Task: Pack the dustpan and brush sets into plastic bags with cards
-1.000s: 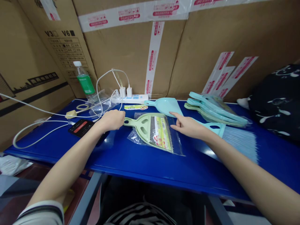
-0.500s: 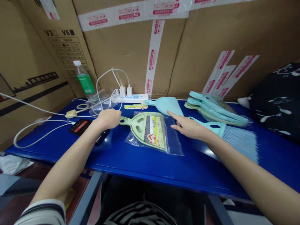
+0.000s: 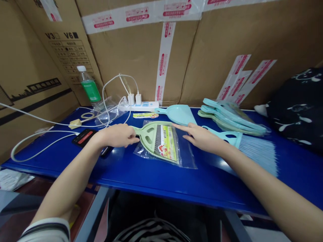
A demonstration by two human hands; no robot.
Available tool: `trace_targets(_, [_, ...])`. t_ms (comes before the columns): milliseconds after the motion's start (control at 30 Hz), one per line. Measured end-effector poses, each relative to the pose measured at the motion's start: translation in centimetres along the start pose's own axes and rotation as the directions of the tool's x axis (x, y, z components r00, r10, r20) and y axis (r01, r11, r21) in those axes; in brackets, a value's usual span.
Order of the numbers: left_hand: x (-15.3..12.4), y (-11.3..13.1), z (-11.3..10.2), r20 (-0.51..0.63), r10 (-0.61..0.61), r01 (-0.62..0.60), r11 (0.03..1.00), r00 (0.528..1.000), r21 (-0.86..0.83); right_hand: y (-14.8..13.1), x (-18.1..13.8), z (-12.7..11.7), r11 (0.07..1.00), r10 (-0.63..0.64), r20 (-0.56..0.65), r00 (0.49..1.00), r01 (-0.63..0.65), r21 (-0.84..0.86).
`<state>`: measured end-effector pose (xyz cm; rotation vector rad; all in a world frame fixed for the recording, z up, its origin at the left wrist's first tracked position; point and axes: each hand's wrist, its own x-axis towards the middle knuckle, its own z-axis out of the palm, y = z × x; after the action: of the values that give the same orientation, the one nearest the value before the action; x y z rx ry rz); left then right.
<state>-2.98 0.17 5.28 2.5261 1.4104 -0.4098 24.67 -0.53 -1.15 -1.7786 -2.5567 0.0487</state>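
The bottle's (image 3: 91, 90) fill I can't tell. My left hand (image 3: 118, 135), fingers curled, pinches the green brush's (image 3: 153, 137) handle. The brush lies nested in its pan (image 3: 161, 157), with a clear bag (image 3: 188, 161) about them, on the table (image 3: 121, 174) between my hands; positioning them seems the step in hand, the next move probably calling for a steady grip. My right hand (image 3: 196, 136) holds nothing, index stretched to the pan's far corner, thumb apart. Further right, stacked sets (image 3: 234, 120) lie bagged.
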Motion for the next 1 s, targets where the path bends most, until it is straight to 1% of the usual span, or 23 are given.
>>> trace_targets(67, [0.0,-0.1,0.0,0.116,0.029,-0.021,0.997,0.993,-0.073,-0.1,0.0,0.0,1.000,-0.022,-0.001,1.000,0.022,0.008])
trace_targets(133, [0.2,-0.3,0.1,0.188,0.081,-0.055,0.989,0.979,-0.140,-0.1,0.0,0.1,0.999,-0.044,-0.010,0.999,0.044,0.018])
trace_targets(200, [0.6,-0.5,0.3,0.243,0.143,-0.093,0.974,0.960,-0.206,0.0,0.0,0.1,0.998,-0.059,-0.012,0.998,0.059,0.034])
trace_targets(267, [0.9,-0.8,0.5,0.266,0.189,-0.116,0.956,0.945,-0.269,0.0,0.0,0.2,0.997,-0.060,0.007,0.998,0.059,0.051])
trace_targets(367, [1.4,-1.2,0.7,0.269,0.243,-0.141,0.927,0.932,-0.348,0.1,0.1,0.3,0.997,-0.047,0.039,0.998,0.044,0.065])
trace_targets(500, [1.6,-1.5,0.7,0.266,0.307,-0.182,0.895,0.914,-0.408,0.3,0.1,0.6,0.996,-0.061,0.013,0.998,0.060,0.068])
trace_targets(600, [1.6,-1.6,0.7,0.293,0.316,-0.175,0.891,0.903,-0.420,0.3,0.1,0.7,0.998,-0.058,-0.001,0.998,0.058,0.038])
trace_targets(733, [1.6,-1.8,0.9,0.321,0.309,-0.162,0.897,0.895,-0.412,-0.3,0.0,0.4,1.000,-0.009,0.038,0.999,0.009,0.003])
trace_targets(833, [1.5,-1.7,0.9,0.329,0.299,-0.158,0.906,0.896,-0.393,-0.6,0.0,0.2,1.000,0.026,0.075,0.997,-0.025,-0.010])
trace_targets(900, [1.2,-1.6,0.6,0.333,0.279,-0.145,0.916,0.900,-0.375,-0.5,0.1,0.4,0.999,0.030,0.076,0.997,-0.028,-0.019])
trace_targets(967, [0.9,-1.6,0.2,0.287,0.251,-0.143,0.926,0.924,-0.350,-0.3,0.2,0.5,1.000,0.018,0.060,0.998,-0.016,-0.022])
trace_targets(1000, [0.8,-1.6,0.0,0.236,0.233,-0.147,0.932,0.943,-0.332,-0.2,0.2,0.6,1.000,0.010,0.058,0.998,-0.008,-0.023])
